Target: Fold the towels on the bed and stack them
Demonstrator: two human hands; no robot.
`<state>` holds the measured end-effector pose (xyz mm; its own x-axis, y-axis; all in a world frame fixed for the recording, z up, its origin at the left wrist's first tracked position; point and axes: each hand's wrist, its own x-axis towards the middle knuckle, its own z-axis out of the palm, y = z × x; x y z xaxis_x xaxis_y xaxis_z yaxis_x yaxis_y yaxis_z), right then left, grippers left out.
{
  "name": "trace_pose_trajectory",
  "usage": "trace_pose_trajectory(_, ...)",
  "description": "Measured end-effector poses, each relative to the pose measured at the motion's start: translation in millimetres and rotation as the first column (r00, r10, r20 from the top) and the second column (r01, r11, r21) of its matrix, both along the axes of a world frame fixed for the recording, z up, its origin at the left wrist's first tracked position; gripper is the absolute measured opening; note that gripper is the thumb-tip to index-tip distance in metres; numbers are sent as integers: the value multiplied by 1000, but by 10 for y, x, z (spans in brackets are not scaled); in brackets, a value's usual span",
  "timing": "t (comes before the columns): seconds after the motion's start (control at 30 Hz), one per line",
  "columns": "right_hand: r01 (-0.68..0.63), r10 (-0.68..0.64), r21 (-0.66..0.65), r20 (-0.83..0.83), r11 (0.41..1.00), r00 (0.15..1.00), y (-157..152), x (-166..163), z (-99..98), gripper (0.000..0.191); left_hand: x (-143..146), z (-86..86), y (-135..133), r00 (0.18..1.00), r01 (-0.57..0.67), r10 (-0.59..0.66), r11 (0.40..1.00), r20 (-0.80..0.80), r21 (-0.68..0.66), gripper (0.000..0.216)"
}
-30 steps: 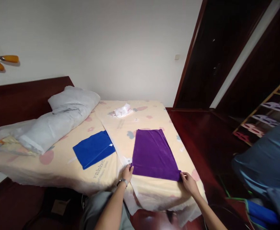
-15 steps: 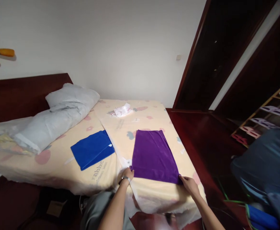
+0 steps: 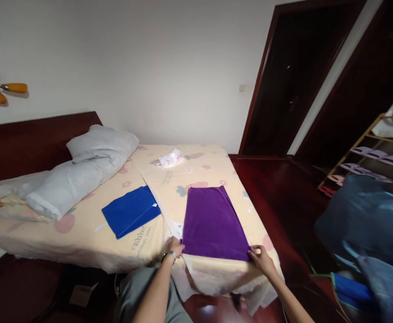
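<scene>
A purple towel point(image 3: 212, 223) lies flat on the bed point(image 3: 82, 233) near its foot. My left hand point(image 3: 175, 246) pinches the towel's near left corner. Its near right corner is pinched by my right hand point(image 3: 259, 258). Both hands rest at the mattress edge, fingers closed on the cloth. A folded blue towel point(image 3: 131, 216) lies to the left of the purple one, apart from it.
A grey pillow point(image 3: 82, 168) and bedding lie at the headboard. A crumpled white bag point(image 3: 169, 158) sits at the far side of the bed. At right, a person in blue clothing point(image 3: 364, 224) stands before a shoe rack point(image 3: 364, 159). A dark doorway point(image 3: 293, 76) opens beyond.
My hands keep hold of the same two corners. The view has shifted a little, and the person at right has moved slightly.
</scene>
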<state>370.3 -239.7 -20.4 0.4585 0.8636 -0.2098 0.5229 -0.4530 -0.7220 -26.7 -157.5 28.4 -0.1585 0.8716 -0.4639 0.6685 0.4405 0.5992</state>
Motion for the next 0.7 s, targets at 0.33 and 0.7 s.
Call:
trace_pose_trajectory(0.33,-393,336,257,239,883,911,-272,111,-106,48,-169,169,-208,748,635,-528,745,-402,203,48)
trace_pose_trajectory(0.7,-211,263,379,-89,901,961,24,148,-7,45,-114,214,6,780,600,-517,779,-354,183,22)
